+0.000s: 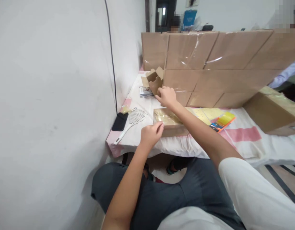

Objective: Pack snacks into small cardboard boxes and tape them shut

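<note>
The right hand (167, 96) is reaching forward to the middle of the frame, its grip curling around the lower edge of a small folded cardboard box (155, 80) that is standing with its flaps open, just in front of a tall cardboard partition (209, 68) wrapped in clear tape. How tightly the fingers are closing on that box cannot be told, since the back of the hand is hiding them.

The left hand (151, 134) is sitting lower, just below the centre, with fingers bent and thumb meeting the fingertips in a pinch at the near left corner of a flat box of yellowish sheets (168, 119). It seems to be nipping the edge of the top sheet, though what is between the fingertips is too small to make out. This flat box is lying on the table (236, 142), which is covered with a white cloth bearing pink stripes.

To the left of the flat box a white perforated spatula (132, 123) is lying at a slant, its handle pointing toward the table's near left corner, beside a black pouch (120, 121) against the wall. Behind it, a small printed packet (145, 91) is resting near the folded box. To the right, an orange and yellow pack (223, 121) is lying flat, and a larger taped carton (273, 111) is sitting at the right edge of the frame.
</note>
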